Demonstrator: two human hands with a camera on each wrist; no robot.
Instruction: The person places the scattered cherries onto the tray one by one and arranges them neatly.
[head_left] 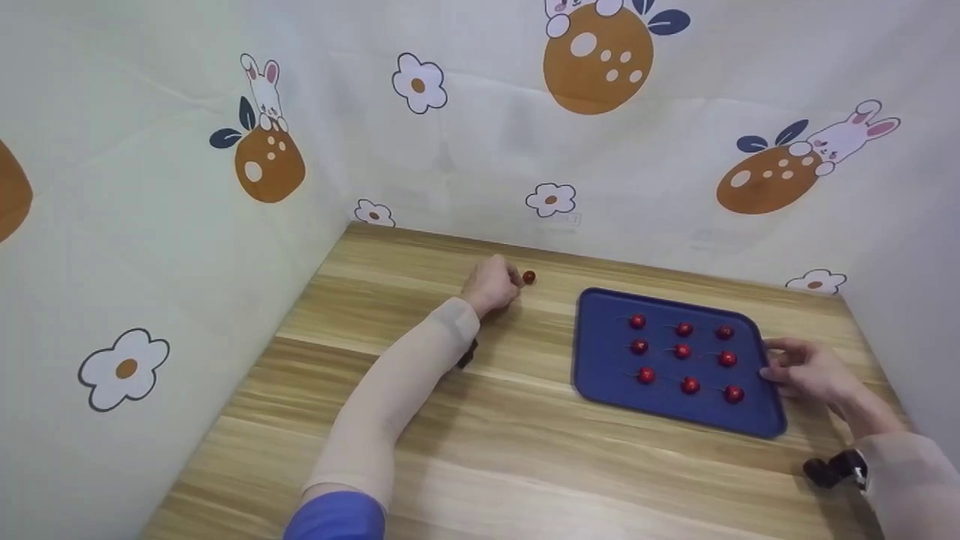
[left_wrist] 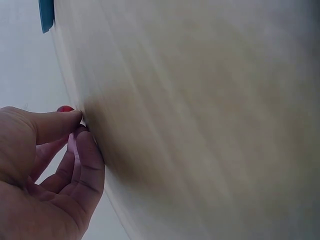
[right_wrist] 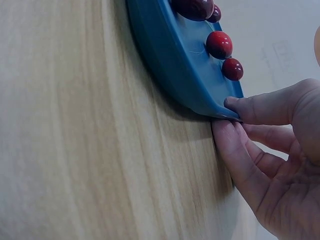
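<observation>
A single red cherry point(head_left: 529, 277) lies on the wooden table toward the back. My left hand point(head_left: 490, 285) is right beside it, thumb and fingertips drawn together low at the tabletop. In the left wrist view the cherry point(left_wrist: 65, 108) shows partly behind the thumb; the fingers seem to pinch its stem, which is too small to make out. To the right, a blue tray point(head_left: 600, 386) carries several cherries in three rows, stems pointing left. My right hand point(head_left: 814, 371) grips the tray's right rim, thumb on top and fingers against the outside, as the right wrist view shows.
The wood-grain table point(head_left: 480, 450) meets a pale printed cloth point(head_left: 480, 135) at the back and on both sides. A small black device point(head_left: 834, 469) is strapped at the right wrist.
</observation>
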